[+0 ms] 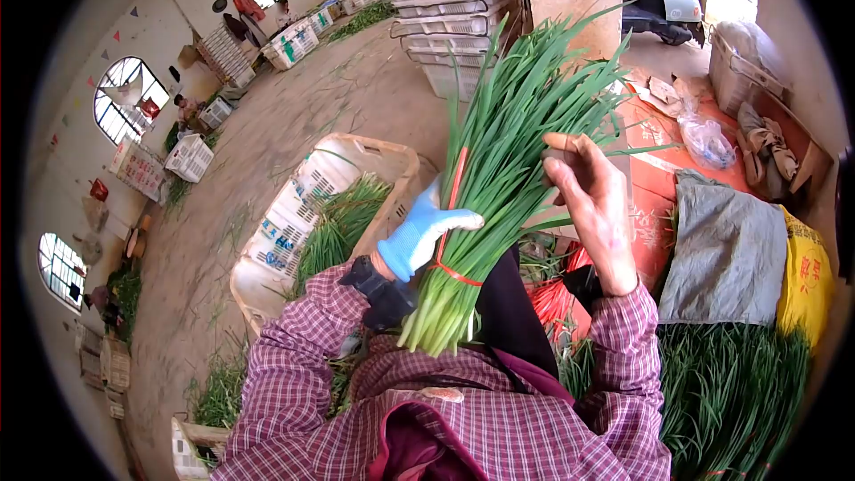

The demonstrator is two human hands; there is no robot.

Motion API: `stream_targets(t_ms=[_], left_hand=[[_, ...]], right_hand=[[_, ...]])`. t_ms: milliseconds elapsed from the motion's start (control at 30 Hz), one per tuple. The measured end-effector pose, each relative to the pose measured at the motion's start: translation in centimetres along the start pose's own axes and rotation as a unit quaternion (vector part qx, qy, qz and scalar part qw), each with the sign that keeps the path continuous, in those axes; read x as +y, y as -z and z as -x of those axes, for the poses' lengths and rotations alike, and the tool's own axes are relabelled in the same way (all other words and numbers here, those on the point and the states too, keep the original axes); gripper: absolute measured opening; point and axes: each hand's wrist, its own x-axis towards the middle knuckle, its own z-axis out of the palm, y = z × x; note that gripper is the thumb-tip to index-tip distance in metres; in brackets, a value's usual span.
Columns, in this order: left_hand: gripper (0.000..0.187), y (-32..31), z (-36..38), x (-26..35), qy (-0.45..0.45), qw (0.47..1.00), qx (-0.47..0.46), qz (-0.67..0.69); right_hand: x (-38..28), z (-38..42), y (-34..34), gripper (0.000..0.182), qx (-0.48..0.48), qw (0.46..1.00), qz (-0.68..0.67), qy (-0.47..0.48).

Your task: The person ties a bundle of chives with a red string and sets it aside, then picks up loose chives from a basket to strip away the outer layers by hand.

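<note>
My left hand (427, 230), in a blue and white glove, is wrapped round a large bunch of garlic chives (525, 125) in front of my body. The pale cut stems point down toward me, and the green leaves fan up and to the right. A red tie (459, 276) circles the lower stems, with a loose length running up past my left thumb. Bare, my right hand (590, 196) is beside the leaves on the right. Its fingers are bent, with thumb and forefinger apart, and I see nothing held in them.
A white crate (325, 147) with more greens stands at left. Stacked white crates (454, 18) rise ahead. At right lie a grey cloth (723, 249), a yellow bag (806, 276) and bundled chives (730, 392). Red ties (557, 303) lie near my right wrist. Several people work farther off.
</note>
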Motion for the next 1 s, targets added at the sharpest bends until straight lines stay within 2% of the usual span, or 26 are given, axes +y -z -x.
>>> stream_targets(t_ms=[133, 367, 433, 500, 567, 700, 767, 833, 867, 900, 933, 1000], left_hand=[[0.066, 0.0, 0.1, -0.8, -0.002, 1.0, -0.003, -0.007], [0.07, 0.1, 0.0, -1.2, 0.01, 1.0, -0.017, -0.009], [0.07, 0.1, 0.1, -1.3, 0.024, 1.0, -0.016, 0.002], [0.07, -0.1, 0.0, -1.5, 0.037, 0.999, -0.017, 0.013], [0.058, -0.2, 0.2, -1.7, 0.026, 1.0, -0.006, 0.009], [0.058, -0.1, -0.3, -1.9, 0.037, 0.999, 0.004, 0.022], [0.062, -0.4, -1.0, -1.4, 0.034, 0.999, -0.004, 0.032], [0.066, -0.5, -1.1, -1.3, 0.031, 0.999, -0.01, 0.04], [0.067, -0.6, -1.1, -1.3, 0.019, 0.999, -0.012, 0.03], [0.067, -0.6, -1.1, -1.4, 0.008, 1.0, -0.013, 0.021], [0.068, -0.1, -1.0, -1.7, 0.01, 1.0, -0.021, 0.0], [0.068, -0.3, -0.7, -1.9, 0.006, 1.0, -0.023, 0.002]], right_hand=[[1.6, -1.9, -1.6, 0.034, -0.03, 0.999, 0.028, -0.001], [3.4, -2.0, -3.7, 0.017, -0.036, 0.997, 0.063, 0.033], [3.7, -1.8, -4.0, 0.015, -0.03, 0.992, 0.101, 0.062], [5.3, -1.8, -4.3, 0.018, 0.0, 0.974, 0.17, 0.151], [5.8, -2.2, -4.4, 0.018, 0.034, 0.96, 0.211, 0.183], [6.1, -3.0, -4.4, 0.016, 0.05, 0.958, 0.206, 0.195], [6.1, -3.2, -4.4, 0.015, 0.098, 0.978, 0.115, 0.142], [6.6, -3.4, -4.0, 0.015, 0.119, 0.978, 0.127, 0.115], [6.0, -3.7, -3.3, 0.017, 0.135, 0.99, 0.024, 0.028], [6.9, -5.1, -1.7, 0.018, 0.158, 0.977, -0.145, 0.017], [7.0, -6.1, 0.5, 0.018, 0.197, 0.966, -0.166, 0.004], [6.0, -6.5, 3.7, 0.019, 0.189, 0.973, -0.129, 0.029]])
